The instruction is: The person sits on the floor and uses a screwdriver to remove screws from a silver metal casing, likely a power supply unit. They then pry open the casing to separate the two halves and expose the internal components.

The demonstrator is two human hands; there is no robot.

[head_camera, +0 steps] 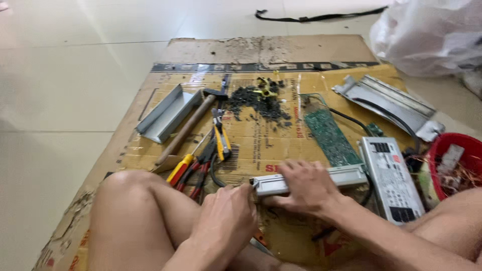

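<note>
A long grey metal casing (346, 176) lies across the cardboard sheet (281, 50) in front of me. My right hand (304, 186) lies over its middle, fingers wrapped around it. My left hand (226, 221) is closed at the casing's left end; whether it holds a small tool there is hidden by the fingers. A green circuit board (331, 136) rests just behind the casing.
A hammer (188, 126), pliers with yellow grips (221, 138), a yellow screwdriver (181, 168) and red-handled cutters (201, 173) lie to the left. Black debris (256, 103), a metal channel (165, 116), a silver power unit (391, 178), a red bowl (454, 165) and a plastic bag (432, 35) surround them.
</note>
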